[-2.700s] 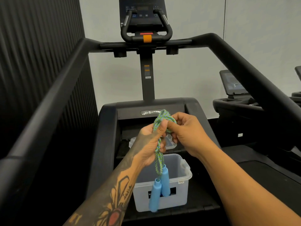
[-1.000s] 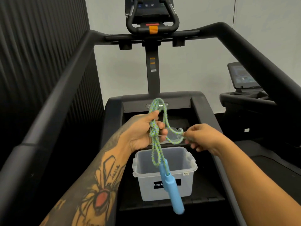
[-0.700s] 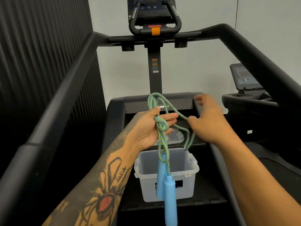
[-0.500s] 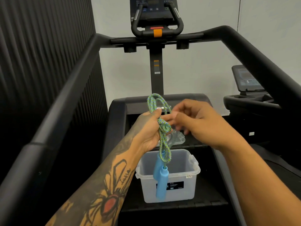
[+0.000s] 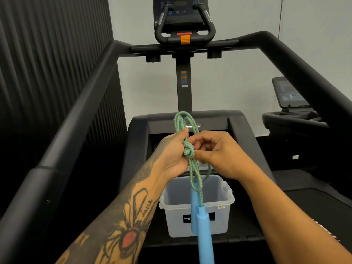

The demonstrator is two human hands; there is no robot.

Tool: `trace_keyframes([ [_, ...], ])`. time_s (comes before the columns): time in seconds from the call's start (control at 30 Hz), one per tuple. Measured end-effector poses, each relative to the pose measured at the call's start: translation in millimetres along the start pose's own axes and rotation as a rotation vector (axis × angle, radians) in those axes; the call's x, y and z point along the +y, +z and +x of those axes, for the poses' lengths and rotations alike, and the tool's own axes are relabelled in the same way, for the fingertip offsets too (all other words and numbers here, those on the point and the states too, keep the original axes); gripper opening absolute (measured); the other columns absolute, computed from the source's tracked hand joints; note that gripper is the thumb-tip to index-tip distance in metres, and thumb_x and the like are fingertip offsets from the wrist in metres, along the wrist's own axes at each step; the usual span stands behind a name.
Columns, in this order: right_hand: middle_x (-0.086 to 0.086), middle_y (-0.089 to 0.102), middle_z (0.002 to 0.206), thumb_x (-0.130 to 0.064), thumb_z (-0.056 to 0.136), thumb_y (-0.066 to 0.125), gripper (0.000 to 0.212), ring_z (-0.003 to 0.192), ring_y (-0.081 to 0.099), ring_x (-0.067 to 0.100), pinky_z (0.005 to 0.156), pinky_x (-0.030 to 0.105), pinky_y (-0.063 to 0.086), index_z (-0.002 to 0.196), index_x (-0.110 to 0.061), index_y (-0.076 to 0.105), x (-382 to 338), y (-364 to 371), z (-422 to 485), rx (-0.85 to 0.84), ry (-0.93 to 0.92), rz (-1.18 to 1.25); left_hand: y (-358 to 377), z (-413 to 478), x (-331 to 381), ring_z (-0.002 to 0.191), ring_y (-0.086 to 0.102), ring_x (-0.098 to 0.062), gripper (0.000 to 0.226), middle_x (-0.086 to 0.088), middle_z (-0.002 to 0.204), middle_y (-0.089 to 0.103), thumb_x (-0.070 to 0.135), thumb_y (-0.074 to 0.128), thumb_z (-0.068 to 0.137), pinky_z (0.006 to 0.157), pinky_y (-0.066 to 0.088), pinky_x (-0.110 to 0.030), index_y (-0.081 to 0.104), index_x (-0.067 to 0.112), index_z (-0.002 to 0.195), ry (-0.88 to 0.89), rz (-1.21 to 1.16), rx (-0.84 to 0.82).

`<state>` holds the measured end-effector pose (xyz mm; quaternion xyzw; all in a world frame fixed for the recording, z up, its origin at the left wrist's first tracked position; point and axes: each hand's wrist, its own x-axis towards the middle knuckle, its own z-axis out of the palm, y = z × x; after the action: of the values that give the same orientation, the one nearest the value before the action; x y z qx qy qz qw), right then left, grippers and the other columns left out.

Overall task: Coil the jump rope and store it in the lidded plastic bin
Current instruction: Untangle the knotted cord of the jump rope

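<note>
Both left hand [image 5: 171, 157] and right hand [image 5: 221, 155] grip the knotted jump rope [image 5: 188, 149] above the open bin [image 5: 175, 205], between treadmill rails [image 5: 85, 103].

Head-worn wide-angle view, facing forward and down, left hand [image 5: 171, 156] and right hand [image 5: 219, 155] close, treadmill console [image 5: 183, 14] ahead.

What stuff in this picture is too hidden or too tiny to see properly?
All in the head view:
- Label on the bin: only "Mego" shows; the blue handles cover the rest.
- Front handle: its lower end is cut off by the bottom edge.
- Sticker on the bin rim: too small to read.
- Console: its top is cut off by the top edge, and the buttons are too small to read.
</note>
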<state>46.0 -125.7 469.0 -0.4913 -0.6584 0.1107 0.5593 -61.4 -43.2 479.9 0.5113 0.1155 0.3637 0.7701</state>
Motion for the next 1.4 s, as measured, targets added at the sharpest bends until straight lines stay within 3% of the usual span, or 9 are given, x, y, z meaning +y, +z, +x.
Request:
trace_keyframes([
  [0.2,0.015,0.061,0.078,-0.026,0.087,0.058,0.015,0.064,0.051,0.020,0.064,0.047,0.050,0.098,-0.018,0.065,2,2,-1,0.025,-0.033,-0.147,-3,1,0,0.102,0.065,-0.035,0.060,-0.024,0.116,0.065,0.027,0.027,0.104,0.083,0.053,-0.049,0.071,-0.005,0.080,0.059,-0.073,-0.097],
  [0.3,0.002,0.057,0.066,-0.022,0.087,0.049,0.015,0.058,0.048,0.017,0.058,0.043,0.046,0.093,-0.019,0.062,3,7,0,0.078,0.007,-0.132,-4,2,1,0.105,0.066,-0.035,0.050,-0.019,0.129,0.061,0.036,0.026,0.103,0.082,0.050,-0.050,0.056,-0.003,0.116,0.061,-0.061,-0.155],
  [0.5,0.009,0.053,0.055,-0.007,0.098,0.039,0.022,0.040,0.048,0.020,0.041,0.027,0.040,0.086,0.000,0.057,1,20,5,0.176,0.144,0.103,-6,5,1,0.109,0.064,-0.037,0.050,-0.019,0.132,0.059,0.040,0.028,0.101,0.076,0.055,-0.051,0.052,0.002,0.125,0.049,-0.139,-0.204],
  [0.6,0.007,0.051,0.047,-0.004,0.096,0.032,0.029,0.032,0.042,0.020,0.038,0.024,0.036,0.074,-0.008,0.051,-1,27,5,0.249,0.287,0.330,-4,1,5,0.103,0.065,-0.035,0.041,-0.018,0.126,0.063,0.038,0.028,0.102,0.062,0.056,-0.046,0.056,0.013,0.086,0.054,-0.162,-0.205],
  [0.73,0.007,0.052,0.051,-0.001,0.091,0.037,0.025,0.034,0.042,0.018,0.038,0.022,0.034,0.075,-0.009,0.054,2,24,1,0.254,0.336,0.311,-2,-1,14,0.120,0.056,-0.034,0.031,-0.024,0.121,0.064,0.034,0.028,0.103,0.059,0.057,-0.041,0.044,0.017,0.084,0.081,-0.131,-0.213],
  [0.83,0.006,0.054,0.051,0.002,0.086,0.040,0.025,0.036,0.044,0.016,0.039,0.022,0.033,0.069,-0.011,0.053,8,15,-3,0.280,0.348,0.159,-6,3,19,0.101,0.069,-0.031,0.026,-0.019,0.099,0.072,0.032,0.027,0.103,0.091,0.050,-0.048,0.044,0.016,0.091,0.138,0.052,-0.166],
  [1.07,0.004,0.055,0.051,-0.009,0.094,0.049,0.014,0.039,0.046,0.018,0.040,0.025,0.036,0.082,-0.006,0.055,16,-1,-15,0.015,0.545,0.101,-2,1,27,0.062,0.065,-0.022,0.031,-0.006,0.066,0.066,0.028,0.033,0.103,0.072,0.051,-0.040,0.050,0.014,0.081,0.106,0.129,-0.099],
  [1.27,-0.006,0.055,0.065,-0.020,0.090,0.058,0.011,0.056,0.047,0.005,0.056,0.017,0.038,0.082,-0.013,0.058,8,-3,-9,0.502,0.139,-0.364,7,7,23,0.067,0.070,-0.024,0.023,-0.008,0.068,0.071,0.027,0.028,0.104,0.070,0.046,-0.036,0.047,0.015,0.099,0.186,0.229,-0.015],
  [1.4,-0.013,0.052,0.052,-0.043,0.086,0.060,0.042,0.048,0.041,0.005,0.051,0.020,0.037,0.069,-0.005,0.056,-22,10,-4,0.346,0.106,-0.178,15,3,20,0.081,0.067,-0.035,0.021,-0.022,0.095,0.071,0.025,0.029,0.104,0.077,0.050,-0.047,0.045,0.014,0.097,0.204,0.232,-0.009],
])
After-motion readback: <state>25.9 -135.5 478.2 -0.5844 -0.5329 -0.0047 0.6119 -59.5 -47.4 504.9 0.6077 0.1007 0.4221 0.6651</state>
